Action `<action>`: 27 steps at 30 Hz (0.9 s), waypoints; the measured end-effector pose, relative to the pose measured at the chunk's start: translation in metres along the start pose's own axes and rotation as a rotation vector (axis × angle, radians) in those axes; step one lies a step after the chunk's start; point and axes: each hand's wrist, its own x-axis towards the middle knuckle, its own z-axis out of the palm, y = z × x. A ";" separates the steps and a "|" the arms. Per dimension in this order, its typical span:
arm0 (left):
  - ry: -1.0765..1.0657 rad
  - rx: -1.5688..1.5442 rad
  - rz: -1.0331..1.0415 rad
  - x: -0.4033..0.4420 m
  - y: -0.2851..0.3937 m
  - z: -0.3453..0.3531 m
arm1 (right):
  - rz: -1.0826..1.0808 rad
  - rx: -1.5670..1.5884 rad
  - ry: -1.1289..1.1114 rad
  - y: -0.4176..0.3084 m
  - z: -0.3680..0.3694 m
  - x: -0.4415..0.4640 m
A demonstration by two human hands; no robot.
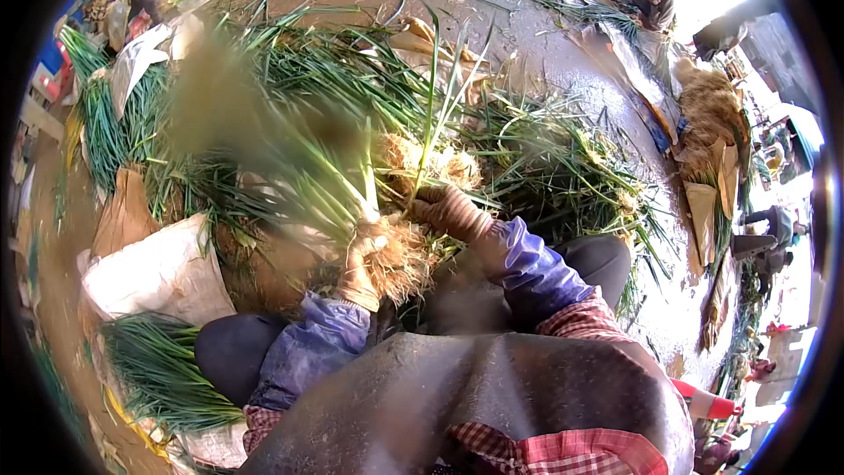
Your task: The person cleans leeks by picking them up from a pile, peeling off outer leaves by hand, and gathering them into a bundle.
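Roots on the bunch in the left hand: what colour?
The roots are golden tan, best seen in the head view.

It looks like a produce yard or market: leafy green onions (308, 66) heap up mid-frame, a bundle (154, 369) lies at lower left near a pale sack (163, 273), wet ground (536, 48) littered with leaves (567, 9) spreads above, and people (659, 0) show at upper left and right.

A shaggy-rooted green onion bunch (370, 213) is held leaves-outward in the left hand (360, 271), a long stalk (427, 148) in the right hand (452, 213).
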 end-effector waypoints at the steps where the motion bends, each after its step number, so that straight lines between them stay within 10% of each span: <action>1: 0.010 0.005 0.007 -0.002 0.002 0.005 | -0.027 -0.114 -0.025 0.002 0.002 0.000; 2: 0.019 0.009 0.015 -0.003 0.003 0.006 | -0.304 -0.385 -0.141 0.020 -0.005 0.007; 5: 0.079 0.025 0.110 0.005 -0.004 0.001 | -0.246 -1.312 -0.410 0.047 0.007 0.038; 8: 0.101 0.067 0.098 0.006 -0.005 -0.007 | -0.207 -1.014 0.077 0.115 -0.028 0.077; 10: 0.116 0.110 0.104 0.006 -0.009 -0.010 | 0.159 -0.502 0.305 -0.005 -0.027 0.024; 18: 0.125 0.168 0.046 0.009 -0.010 -0.007 | 0.363 -1.013 0.221 0.003 -0.027 0.095; 22: 0.124 0.105 0.052 0.006 -0.011 -0.005 | 0.060 -0.947 0.488 0.001 -0.012 0.072; 24: 0.144 0.156 0.082 0.004 -0.010 -0.004 | -0.383 -0.563 0.664 0.003 -0.004 0.063; 26: 0.177 0.109 0.083 0.007 -0.011 -0.007 | -0.139 0.617 0.423 -0.002 0.009 0.059; 27: 0.210 0.062 0.084 0.007 -0.011 -0.006 | -0.122 0.610 0.362 -0.005 0.013 0.050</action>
